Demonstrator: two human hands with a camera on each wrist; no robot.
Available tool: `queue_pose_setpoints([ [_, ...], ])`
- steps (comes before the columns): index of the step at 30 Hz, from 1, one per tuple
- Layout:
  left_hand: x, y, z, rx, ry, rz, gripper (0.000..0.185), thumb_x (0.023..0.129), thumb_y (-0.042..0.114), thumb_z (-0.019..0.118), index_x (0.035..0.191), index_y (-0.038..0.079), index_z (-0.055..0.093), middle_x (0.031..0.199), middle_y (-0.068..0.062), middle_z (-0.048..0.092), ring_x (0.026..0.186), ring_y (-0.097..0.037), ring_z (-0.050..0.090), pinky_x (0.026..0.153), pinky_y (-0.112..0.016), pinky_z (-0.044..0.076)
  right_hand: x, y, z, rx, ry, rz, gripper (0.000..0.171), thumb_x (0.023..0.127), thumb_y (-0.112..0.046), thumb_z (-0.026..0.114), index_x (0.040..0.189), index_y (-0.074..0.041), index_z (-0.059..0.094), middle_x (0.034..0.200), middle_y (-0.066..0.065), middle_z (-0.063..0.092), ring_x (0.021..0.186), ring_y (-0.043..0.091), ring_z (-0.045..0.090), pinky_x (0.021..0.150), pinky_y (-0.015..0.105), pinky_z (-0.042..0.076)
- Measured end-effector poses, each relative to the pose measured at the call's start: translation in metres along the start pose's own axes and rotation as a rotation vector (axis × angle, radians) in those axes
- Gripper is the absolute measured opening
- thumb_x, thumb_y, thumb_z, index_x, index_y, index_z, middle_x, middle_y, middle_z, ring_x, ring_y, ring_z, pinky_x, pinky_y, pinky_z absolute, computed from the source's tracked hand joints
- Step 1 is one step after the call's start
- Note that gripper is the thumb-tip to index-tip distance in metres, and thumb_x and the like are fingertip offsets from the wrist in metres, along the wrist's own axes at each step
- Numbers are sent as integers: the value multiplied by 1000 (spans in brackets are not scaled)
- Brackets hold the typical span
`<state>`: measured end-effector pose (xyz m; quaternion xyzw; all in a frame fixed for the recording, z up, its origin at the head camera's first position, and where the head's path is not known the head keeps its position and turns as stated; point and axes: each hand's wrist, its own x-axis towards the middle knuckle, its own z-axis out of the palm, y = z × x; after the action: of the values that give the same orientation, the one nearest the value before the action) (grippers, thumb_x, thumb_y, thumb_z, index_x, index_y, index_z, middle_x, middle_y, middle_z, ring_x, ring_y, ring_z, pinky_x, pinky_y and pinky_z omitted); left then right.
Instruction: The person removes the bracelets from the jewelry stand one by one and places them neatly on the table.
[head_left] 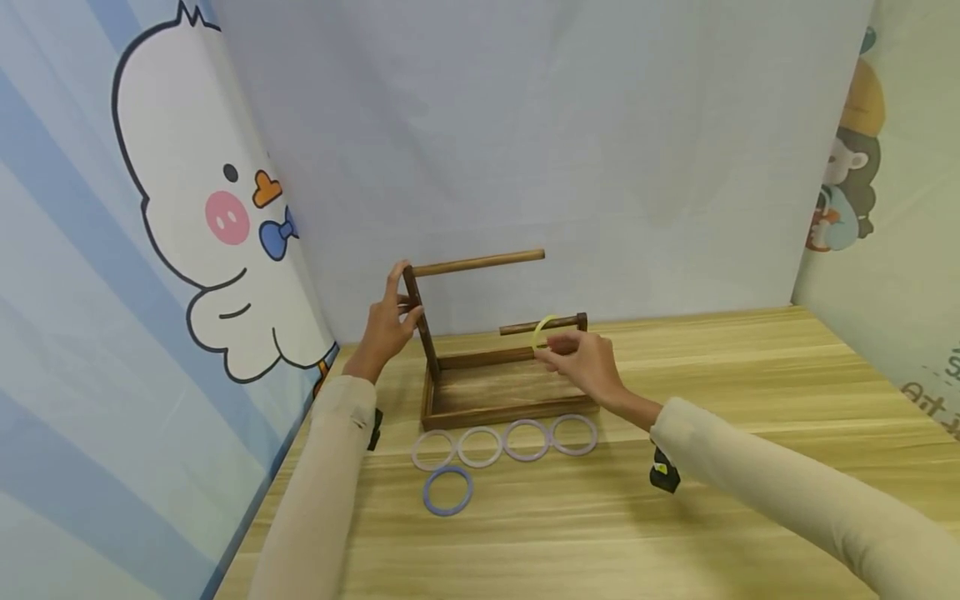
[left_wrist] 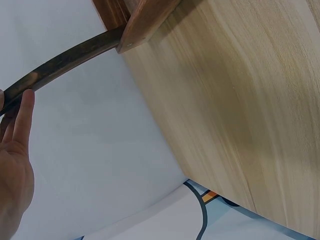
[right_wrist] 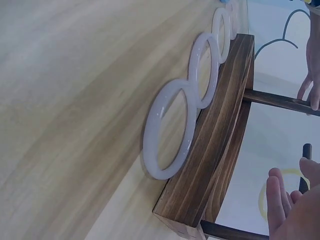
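Yellow ring (head_left: pixel 542 330) pinched in right hand (head_left: pixel 585 365) fingers; left hand (head_left: pixel 387 323) fingers gripping rack post (head_left: pixel 422 323).

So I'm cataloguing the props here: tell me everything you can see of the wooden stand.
The wooden stand is dark stained wood: a shallow tray base, a tall post at its left carrying a paler long rod, a short post at its right with a shorter rod. It stands upright on the table. The left hand grips the tall post; the right hand holds a yellow ring at the short rod.

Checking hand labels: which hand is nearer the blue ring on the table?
Left, narrowly. The left hand grips the rack's tall post, up and left of the blue ring. The right hand holds a yellow ring at the short bar, farther right.
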<state>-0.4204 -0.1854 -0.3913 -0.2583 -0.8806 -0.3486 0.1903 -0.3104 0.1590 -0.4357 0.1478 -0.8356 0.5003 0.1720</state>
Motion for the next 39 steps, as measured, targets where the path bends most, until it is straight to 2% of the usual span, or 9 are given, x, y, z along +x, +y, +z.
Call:
queue_pose_setpoints([
  [7, 0, -2, -1, -12, 0, 10, 87, 103, 6, 65, 166, 32, 11, 124, -33, 66, 114, -43, 69, 88, -49, 63, 8, -3, 4, -34, 26, 4, 37, 93, -23, 83, 116, 5, 74, 97, 18, 78, 75, 34, 77, 62, 29, 64],
  [12, -2, -2, 0, -18, -16, -13, 88, 103, 6, 64, 166, 33, 9, 125, -32, 66, 116, -42, 69, 88, -48, 64, 8, -2, 13, -16, 17, 16, 35, 93, -20, 82, 115, 6, 74, 96, 20, 77, 75, 35, 77, 61, 27, 64],
  [18, -3, -1, -1, -13, -5, 6, 85, 103, 6, 64, 166, 27, 12, 124, -33, 66, 115, -43, 69, 87, -49, 63, 12, -4, 21, -1, 50, -22, 23, 92, -14, 82, 106, 4, 76, 95, 20, 77, 65, 22, 76, 60, 28, 64],
  [21, -2, -1, -1, -13, -4, 13, 85, 103, 6, 64, 166, 29, 11, 125, -33, 66, 115, -43, 69, 87, -50, 64, 13, -6, 23, -6, 61, -19, 23, 93, -14, 81, 106, 3, 76, 95, 20, 77, 63, 18, 75, 60, 32, 65],
  [25, -1, -1, -1, -19, -4, 3, 85, 103, 7, 64, 166, 30, 11, 125, -33, 66, 115, -42, 69, 87, -49, 64, 13, -8, 24, 6, 65, -8, 25, 95, -15, 80, 108, 5, 75, 95, 22, 77, 65, 26, 76, 62, 41, 66],
  [31, 0, -1, 0, -21, 7, 20, 83, 103, 5, 65, 166, 23, 14, 123, -34, 66, 113, -44, 70, 86, -50, 64, 13, -9, 24, 73, 57, 21, 28, 97, -13, 77, 111, 10, 73, 97, 26, 76, 73, 42, 76, 67, 50, 65],
  [39, -1, -1, -1, -6, 3, 11, 85, 103, 6, 65, 166, 28, 12, 124, -34, 66, 113, -43, 70, 88, -50, 63, 13, -11, 26, 101, 45, 66, 21, 97, -11, 76, 111, 5, 75, 98, 23, 77, 70, 29, 77, 62, 30, 65],
])
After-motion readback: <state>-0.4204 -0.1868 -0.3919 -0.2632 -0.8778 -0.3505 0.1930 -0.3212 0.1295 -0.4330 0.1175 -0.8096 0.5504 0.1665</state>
